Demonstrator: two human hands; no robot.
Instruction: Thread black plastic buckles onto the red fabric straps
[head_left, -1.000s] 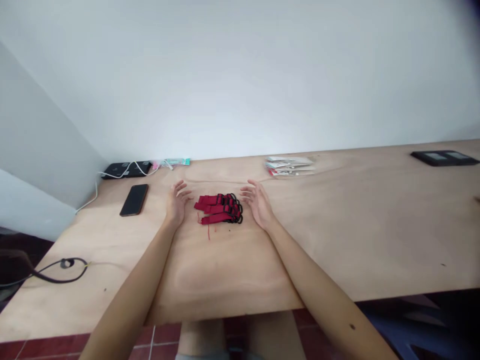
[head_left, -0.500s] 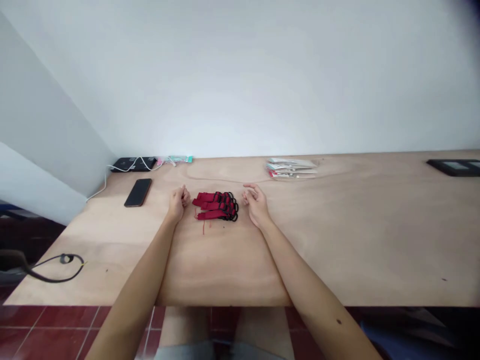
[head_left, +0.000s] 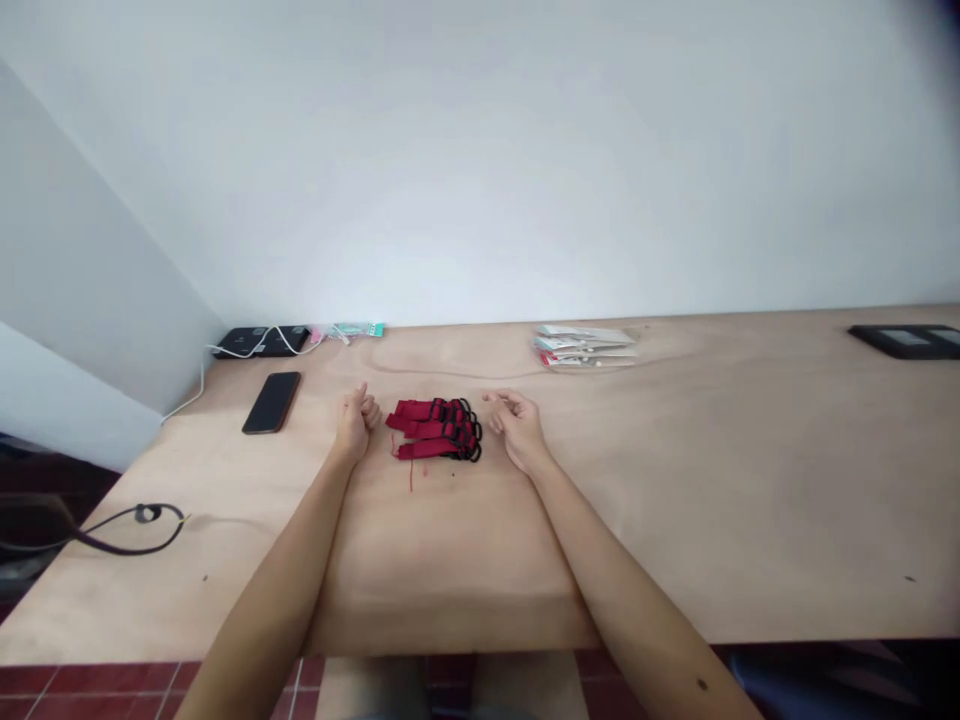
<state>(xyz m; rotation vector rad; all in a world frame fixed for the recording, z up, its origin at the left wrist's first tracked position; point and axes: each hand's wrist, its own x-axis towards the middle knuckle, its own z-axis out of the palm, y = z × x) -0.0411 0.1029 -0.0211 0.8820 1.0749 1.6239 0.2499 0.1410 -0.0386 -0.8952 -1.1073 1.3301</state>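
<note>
A bundle of red webbing straps with black buckles and rings (head_left: 431, 430) lies on the table between my hands, its rings towards the right. Just left of the bundle my left hand (head_left: 356, 422) rests in a loose fist, thumb up, with nothing visible in it. On the other side, my right hand (head_left: 519, 428) lies near the rings without touching them. Its fingers are half curled and the index finger is stretched out apart from the rest; I see nothing held there. Loose red threads (head_left: 411, 474) trail below the straps.
A phone (head_left: 271, 402) lies left of my left hand. Behind it are a black device with a white cable (head_left: 262, 341) and a small plastic packet (head_left: 360, 329). Flat packets (head_left: 585, 345) lie at the back. A black cable loop (head_left: 135, 550) crosses the left edge; a dark tray-like object (head_left: 904, 340) sits far right.
The view has tilted slightly upward, so the table sits lower in the picture. My right index finger looks a little more curled. The straps stay in place between my hands.
</note>
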